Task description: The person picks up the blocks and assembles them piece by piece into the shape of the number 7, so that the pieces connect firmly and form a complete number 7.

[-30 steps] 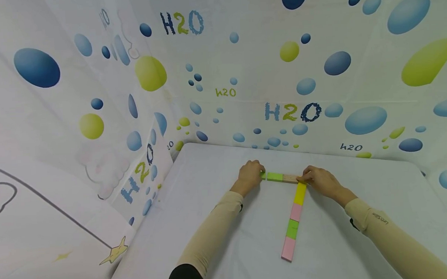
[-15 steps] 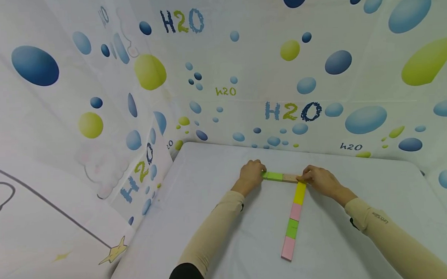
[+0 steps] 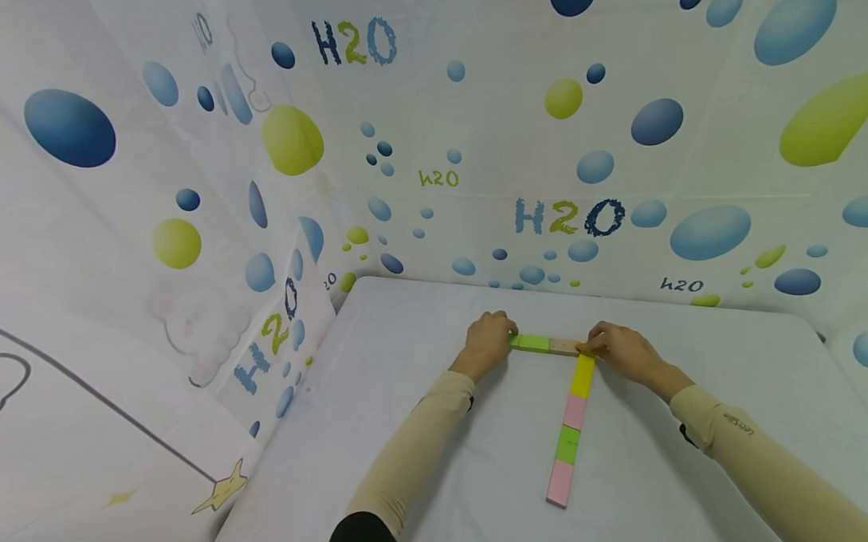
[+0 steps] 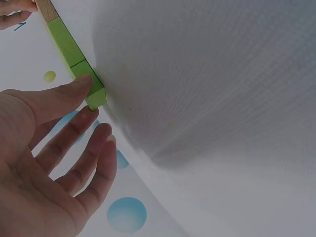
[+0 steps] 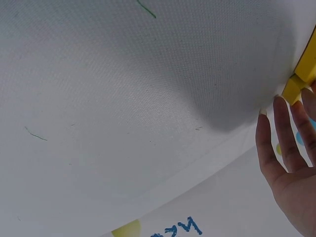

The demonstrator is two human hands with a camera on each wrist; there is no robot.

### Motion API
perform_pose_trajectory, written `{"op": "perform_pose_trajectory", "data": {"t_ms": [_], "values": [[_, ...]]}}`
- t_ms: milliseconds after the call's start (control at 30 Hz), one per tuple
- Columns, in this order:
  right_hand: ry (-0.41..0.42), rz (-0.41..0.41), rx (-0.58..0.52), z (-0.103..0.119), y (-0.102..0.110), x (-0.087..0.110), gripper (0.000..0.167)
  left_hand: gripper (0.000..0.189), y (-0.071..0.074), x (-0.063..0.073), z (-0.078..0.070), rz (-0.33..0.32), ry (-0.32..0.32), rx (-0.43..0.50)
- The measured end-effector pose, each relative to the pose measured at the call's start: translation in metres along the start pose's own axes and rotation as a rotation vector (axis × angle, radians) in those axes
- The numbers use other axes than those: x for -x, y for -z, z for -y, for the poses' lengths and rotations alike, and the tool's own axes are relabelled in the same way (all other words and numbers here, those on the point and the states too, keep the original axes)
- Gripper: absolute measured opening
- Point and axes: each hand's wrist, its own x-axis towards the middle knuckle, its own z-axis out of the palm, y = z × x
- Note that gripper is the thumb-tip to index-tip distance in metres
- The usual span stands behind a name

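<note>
My left hand [image 3: 488,338] pinches the end green block [image 4: 97,92] between thumb and index finger; the other fingers spread loosely. That block's end meets a second green block [image 3: 534,343], followed by a bare wood block [image 3: 563,347]. At the row's right end, my right hand [image 3: 623,352] holds a small yellow block [image 5: 293,90] with its fingertips, which partly cover it. From this corner a column runs toward me: a yellow block [image 3: 584,377], a pink block [image 3: 574,412], a green block [image 3: 568,445] and another pink block [image 3: 559,483].
All the blocks lie on a white cloth-covered table [image 3: 380,361]. Behind it hangs a white curtain [image 3: 471,110] printed with blue and green ovals, which continues along the left side. Loose green threads [image 5: 37,134] lie on the cloth.
My left hand has moved slightly right with the end green block, and the gap between the two green blocks has closed. My right hand and the column have stayed put.
</note>
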Motion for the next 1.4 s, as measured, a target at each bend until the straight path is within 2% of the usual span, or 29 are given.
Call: {"op": "perform_pose_trajectory", "data": {"t_ms": [433, 900, 1400], "values": [[0.011, -0.004, 0.005, 0.0002, -0.0005, 0.0007, 0.025, 0.032, -0.0021, 0.0006, -0.0009, -0.007, 0.004, 0.004], [-0.01, -0.01, -0.019, 0.0019, -0.001, -0.0027, 0.03, 0.036, -0.0033, 0.0016, 0.0003, 0.023, 0.019, 0.028], [-0.027, -0.015, -0.052, 0.0039, 0.0024, -0.0003, 0.028, 0.045, -0.0051, 0.0052, 0.002, 0.001, 0.024, 0.071]]}}
